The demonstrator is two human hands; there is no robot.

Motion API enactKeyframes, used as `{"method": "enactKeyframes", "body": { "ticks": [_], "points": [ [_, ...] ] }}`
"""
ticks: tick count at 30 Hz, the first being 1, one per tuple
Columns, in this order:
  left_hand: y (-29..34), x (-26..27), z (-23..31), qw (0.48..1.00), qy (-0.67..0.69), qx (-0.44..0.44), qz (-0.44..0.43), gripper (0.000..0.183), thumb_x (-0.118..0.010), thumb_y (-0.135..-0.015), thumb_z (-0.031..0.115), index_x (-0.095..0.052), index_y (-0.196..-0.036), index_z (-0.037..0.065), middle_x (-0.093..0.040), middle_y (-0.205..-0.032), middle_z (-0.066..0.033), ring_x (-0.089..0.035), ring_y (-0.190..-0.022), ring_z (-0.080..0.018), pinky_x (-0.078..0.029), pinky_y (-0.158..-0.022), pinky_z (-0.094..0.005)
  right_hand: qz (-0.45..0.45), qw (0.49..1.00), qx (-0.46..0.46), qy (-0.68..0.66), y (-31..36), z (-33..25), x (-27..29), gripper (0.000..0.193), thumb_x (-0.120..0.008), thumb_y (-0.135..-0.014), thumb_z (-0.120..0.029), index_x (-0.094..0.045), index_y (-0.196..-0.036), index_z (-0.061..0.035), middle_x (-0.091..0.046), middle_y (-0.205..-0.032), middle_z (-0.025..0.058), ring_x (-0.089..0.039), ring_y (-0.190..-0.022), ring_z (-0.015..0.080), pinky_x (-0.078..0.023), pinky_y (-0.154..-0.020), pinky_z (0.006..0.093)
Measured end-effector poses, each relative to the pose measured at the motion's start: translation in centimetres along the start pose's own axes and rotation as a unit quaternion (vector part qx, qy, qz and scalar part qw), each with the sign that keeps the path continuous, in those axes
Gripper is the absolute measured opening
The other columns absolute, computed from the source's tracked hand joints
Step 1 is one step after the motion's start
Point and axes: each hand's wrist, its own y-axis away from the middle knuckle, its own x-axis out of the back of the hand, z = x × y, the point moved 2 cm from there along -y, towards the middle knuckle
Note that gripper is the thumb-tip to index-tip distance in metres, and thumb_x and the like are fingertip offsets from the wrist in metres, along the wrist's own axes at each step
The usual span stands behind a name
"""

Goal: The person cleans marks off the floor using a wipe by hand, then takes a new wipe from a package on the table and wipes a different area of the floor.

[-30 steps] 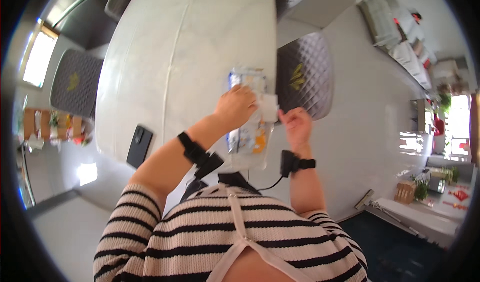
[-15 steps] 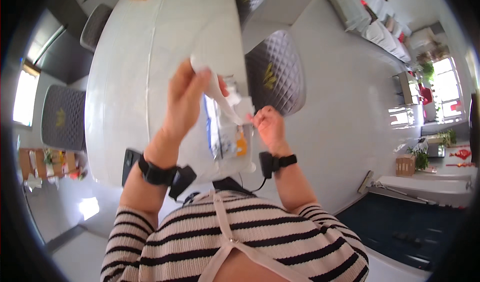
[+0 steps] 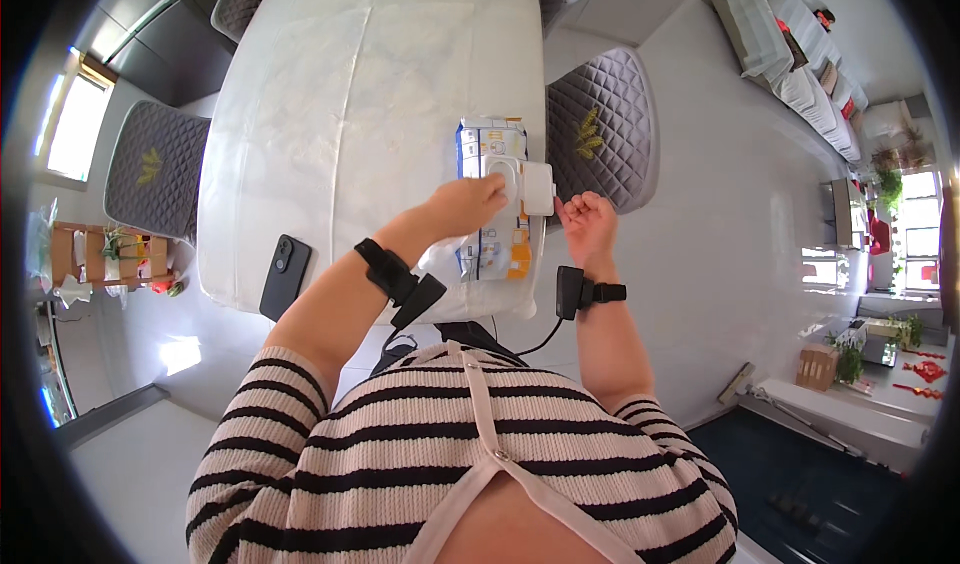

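Observation:
A pack of wet wipes (image 3: 478, 142), white with blue and orange print, lies near the table's right edge. Its white flip lid (image 3: 538, 190) is raised and folded over to the right. My left hand (image 3: 462, 206) bends over the pack's opening with fingertips pressed together there; what they pinch is hidden. White crumpled material, like a wipe (image 3: 440, 255), shows below my left wrist; whether the hand holds it is unclear. My right hand (image 3: 590, 226) is beside the lid, fingers curled in with nothing visible in them, a fingertip close to the lid's edge.
The long table (image 3: 285, 114) has a clear cover with a raised crease. A black phone (image 3: 287, 276) lies at its near left. Quilted grey chairs stand along both sides, one (image 3: 605, 129) close to the pack. A white sofa (image 3: 790, 74) is at the far right.
My left hand has come down from above the table to the pack's opening; the white wipe stretched from it is no longer seen stretched. My right hand stays beside the lid. The view has shifted.

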Motion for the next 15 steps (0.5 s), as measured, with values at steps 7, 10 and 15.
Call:
{"method": "enactKeyframes", "body": {
  "ticks": [7,10,15],
  "points": [
    [1.2,-2.8,-0.4,0.982,-0.152,-0.006,-0.108,0.042,-0.043,-0.09,0.026,-0.043,-0.127,0.006,-0.062,-0.101,-0.0189,-0.062,-0.089,-0.0345,-0.048,-0.075,-0.0437,-0.104,0.995,0.008,-0.001,1.1,0.4,-4.8,0.005,-0.048,-0.077,-0.007,-0.046,-0.073,-0.0062,-0.043,-0.069,0.0031,-0.041,-0.065,0.0163,-0.039,-0.095,0.0421],
    [1.1,-3.1,-0.5,0.975,-0.175,-0.03,-0.134,0.041,-0.043,-0.089,0.025,-0.045,-0.124,0.004,-0.063,-0.099,-0.0188,-0.062,-0.088,-0.034,-0.048,-0.074,-0.0443,-0.17,0.985,-0.017,0.039,1.2,1.7,-6.7,0.004,-0.045,-0.076,-0.006,-0.044,-0.072,-0.0067,-0.042,-0.068,0.0027,-0.042,-0.065,0.0152,-0.038,-0.098,0.0444],
    [5.3,-2.9,-1.6,0.99,-0.113,-0.038,-0.071,0.034,-0.045,-0.089,0.024,-0.05,-0.117,0.005,-0.062,-0.095,-0.0182,-0.061,-0.087,-0.0354,-0.048,-0.074,-0.0433,-0.176,0.981,-0.063,0.052,-0.5,4.5,-7.6,0.005,-0.046,-0.077,-0.006,-0.045,-0.072,-0.0067,-0.043,-0.068,0.0021,-0.044,-0.065,0.0143,-0.038,-0.097,0.0442]
  ]
}}
